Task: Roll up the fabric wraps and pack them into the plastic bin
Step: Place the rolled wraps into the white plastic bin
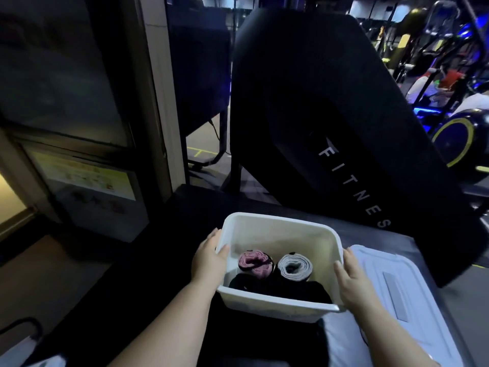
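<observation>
In the lower middle of the frame we see the plastic bin (pixel 277 304), white and open-topped, held between two bare hands. The left hand (pixel 209 260) grips the bin's left wall, with the thumb hooked over the rim and the fingers laid along the outside. The right hand (pixel 356 283) clasps the right wall in the same way, its thumb at the rim and its fingers wrapped down the outer side. We cannot tell whether the bin rests on the dark surface under it or is held just clear of it.

Inside the bin lie rolled wraps. The pink wrap (pixel 254 263) sits left of centre, its spiral end facing up. The white wrap (pixel 295 267) sits just beside it to the right, rolled the same way. Below these two in the frame, against the near wall, the black wraps (pixel 299 290) fill the rest of the floor; in the dim light we cannot count them.

At the lower right, just beside the right hand, a white lid (pixel 397 287) lies flat. A black cloth (pixel 259 340) spreads under the bin at the bottom centre. Above the bin, a black machine panel (pixel 330 115) with pale lettering slants across the upper right. At the left stands a door carrying a yellow notice (pixel 87 176).
</observation>
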